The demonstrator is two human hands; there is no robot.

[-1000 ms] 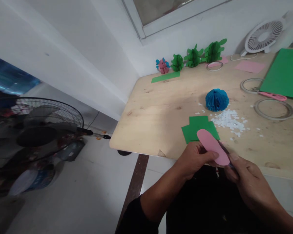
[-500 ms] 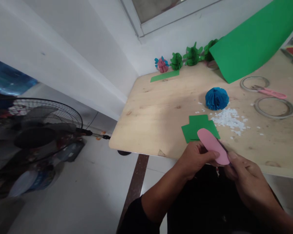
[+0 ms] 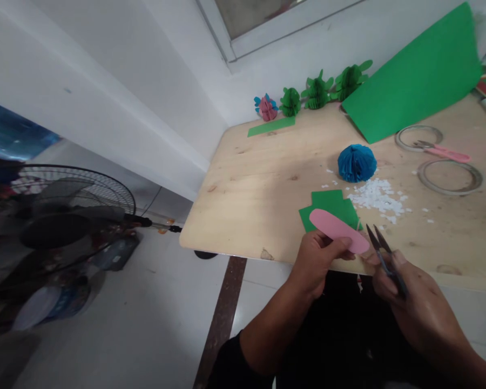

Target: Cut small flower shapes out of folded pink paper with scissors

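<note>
A pink paper piece (image 3: pixel 336 229) with rounded ends is pinched in my left hand (image 3: pixel 318 259) over the table's front edge. My right hand (image 3: pixel 405 286) grips dark scissors (image 3: pixel 383 251), whose blades stand slightly apart and clear of the pink paper, just to its right. Behind the pink piece, cut green paper (image 3: pixel 328 202) lies flat on the table. Farther back sits a blue pleated paper ball (image 3: pixel 357 162), beside a scatter of small white paper bits (image 3: pixel 376 197).
Along the wall stand a pink and blue paper figure (image 3: pixel 266 107) and several green ones (image 3: pixel 317 93). A large green sheet (image 3: pixel 417 81) leans at the back right. Tape rolls (image 3: pixel 450 177) and pink-handled snips (image 3: pixel 447 153) lie right; a fan (image 3: pixel 65 205) stands left.
The pink paper has turned flatter and shifted left. The scissors have come away from it, with their blades now visible. The large green sheet has sunk lower.
</note>
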